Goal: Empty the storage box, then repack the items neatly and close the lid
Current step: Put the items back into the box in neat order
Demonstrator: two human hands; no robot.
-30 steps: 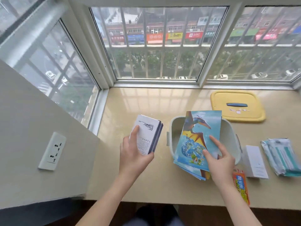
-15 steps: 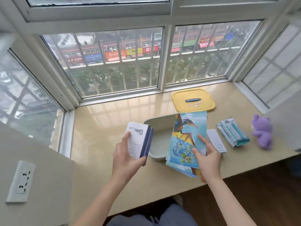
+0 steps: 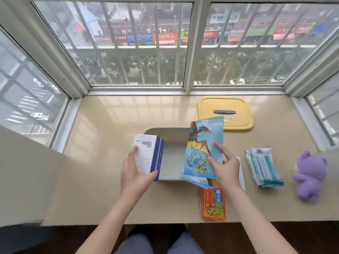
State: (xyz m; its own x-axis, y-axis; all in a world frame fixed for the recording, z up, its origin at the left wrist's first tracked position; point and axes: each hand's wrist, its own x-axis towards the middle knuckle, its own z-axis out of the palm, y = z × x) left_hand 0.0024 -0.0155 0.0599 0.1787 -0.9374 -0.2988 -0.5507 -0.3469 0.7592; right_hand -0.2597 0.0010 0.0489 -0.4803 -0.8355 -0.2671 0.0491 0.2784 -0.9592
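Note:
The pale storage box (image 3: 170,132) stands open in the middle of the window ledge, its visible part bare inside. My left hand (image 3: 135,173) grips a white and blue small box (image 3: 146,154) upright over the storage box's left edge. My right hand (image 3: 225,165) holds a thin stack of blue dinosaur booklets (image 3: 200,153) tilted over the storage box's right side, fingers on the cover. The yellow lid (image 3: 236,107) lies flat behind the storage box to the right.
An orange packet (image 3: 213,206) lies at the ledge's front edge. A white card (image 3: 241,173) peeks out behind my right hand. Right of it sit a teal wrapped pack (image 3: 264,165) and a purple plush toy (image 3: 310,176). Window frames close the back and sides.
The camera has swung right and down, bringing the plush toy and orange packet into view. Both hands keep their hold over the storage box, with little shift relative to it.

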